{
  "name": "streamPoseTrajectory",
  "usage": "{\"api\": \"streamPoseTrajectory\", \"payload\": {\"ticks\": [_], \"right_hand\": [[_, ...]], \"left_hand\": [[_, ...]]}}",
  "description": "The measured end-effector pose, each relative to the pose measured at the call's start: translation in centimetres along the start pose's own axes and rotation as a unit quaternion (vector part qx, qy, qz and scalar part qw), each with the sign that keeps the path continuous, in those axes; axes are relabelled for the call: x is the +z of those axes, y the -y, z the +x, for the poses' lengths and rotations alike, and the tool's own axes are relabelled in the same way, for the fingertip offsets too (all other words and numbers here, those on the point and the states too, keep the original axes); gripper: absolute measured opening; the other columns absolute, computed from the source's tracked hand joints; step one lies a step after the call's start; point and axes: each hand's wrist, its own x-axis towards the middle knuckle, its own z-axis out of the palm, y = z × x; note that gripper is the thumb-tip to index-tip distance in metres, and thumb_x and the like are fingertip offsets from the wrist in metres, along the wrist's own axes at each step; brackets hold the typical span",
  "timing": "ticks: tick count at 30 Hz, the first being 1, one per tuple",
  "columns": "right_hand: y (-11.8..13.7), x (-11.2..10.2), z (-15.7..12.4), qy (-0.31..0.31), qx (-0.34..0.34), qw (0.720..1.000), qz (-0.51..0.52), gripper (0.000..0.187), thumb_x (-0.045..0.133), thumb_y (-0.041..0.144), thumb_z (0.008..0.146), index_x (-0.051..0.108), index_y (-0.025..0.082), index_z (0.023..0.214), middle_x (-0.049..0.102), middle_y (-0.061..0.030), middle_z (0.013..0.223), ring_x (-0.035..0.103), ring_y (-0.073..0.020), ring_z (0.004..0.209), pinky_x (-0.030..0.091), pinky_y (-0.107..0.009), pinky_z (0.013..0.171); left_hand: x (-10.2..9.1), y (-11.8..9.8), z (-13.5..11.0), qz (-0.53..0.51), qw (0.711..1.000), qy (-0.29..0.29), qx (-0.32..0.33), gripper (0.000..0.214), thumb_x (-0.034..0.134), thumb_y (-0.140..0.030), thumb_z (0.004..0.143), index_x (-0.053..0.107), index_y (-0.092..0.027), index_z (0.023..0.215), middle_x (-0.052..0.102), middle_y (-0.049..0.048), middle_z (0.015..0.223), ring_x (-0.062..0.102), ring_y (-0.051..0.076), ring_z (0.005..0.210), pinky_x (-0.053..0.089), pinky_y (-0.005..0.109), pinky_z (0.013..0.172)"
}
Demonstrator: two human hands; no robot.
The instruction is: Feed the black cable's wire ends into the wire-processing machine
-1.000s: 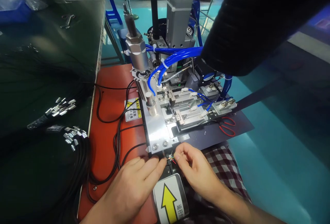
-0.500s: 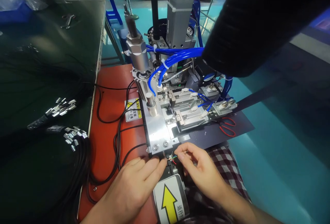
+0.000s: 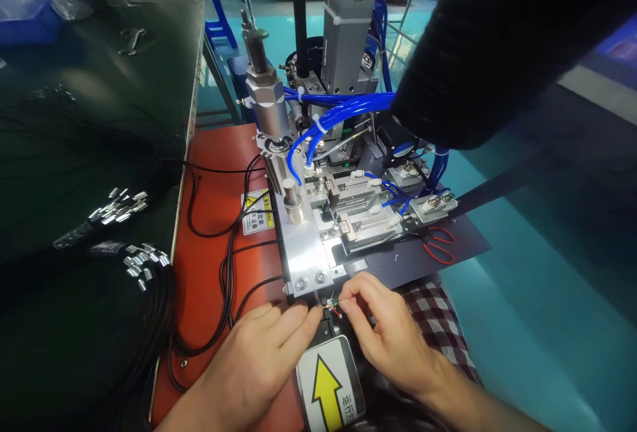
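Note:
Thin coloured wires (image 3: 332,306), red, green and white among them, fan out between my two hands just below the metal press head. My left hand (image 3: 263,342) lies palm down with its fingers together, closed at the cable end where the wires come out; its thumb and most of the cable are hidden beneath it. Thumb and forefinger of my right hand (image 3: 385,332) pinch a wire tip from the other side. Directly under the wires is a small black fixture (image 3: 326,329) of the machine (image 3: 308,256), partly covered by my hands.
Black cables (image 3: 231,253) cross the red base plate (image 3: 213,153) on the left. Cable bundles with metal ends (image 3: 146,261) lie on the dark table beside it. Red-handled scissors (image 3: 438,246) rest at right. A thick black tube (image 3: 448,73) hangs overhead, near blue air hoses (image 3: 348,110).
My right hand has shifted slightly, its fingertips a little lower and its wrist turned at the wires. My left hand stays in place.

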Motion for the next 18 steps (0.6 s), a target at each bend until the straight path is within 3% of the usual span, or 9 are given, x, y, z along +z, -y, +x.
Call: {"api": "streamPoseTrajectory", "payload": {"ticks": [10,18], "right_hand": [[-0.30,0.52,-0.11,0.017,0.123,0.987,0.103,0.014,0.048,0.026,0.092,0.054,0.021,0.081,0.053,0.0015,0.073,0.048,-0.0144,0.064,0.040,-0.026,0.060],[0.33,0.50,-0.07,-0.004,0.040,0.999,0.012,0.015,0.043,0.018,0.093,0.050,0.020,0.081,0.052,-0.0006,0.076,0.051,-0.0162,0.070,0.037,-0.030,0.064]], "left_hand": [[0.06,-0.17,-0.08,0.001,1.000,-0.001,0.000,0.027,0.035,-0.008,0.095,0.056,-0.005,0.112,0.066,0.0057,0.076,0.055,0.016,0.057,0.047,0.028,0.048],[0.12,-0.16,-0.33,-0.001,1.000,0.001,-0.003,0.028,0.035,-0.010,0.096,0.057,-0.006,0.113,0.066,0.0060,0.077,0.056,0.016,0.058,0.047,0.028,0.049]]}}
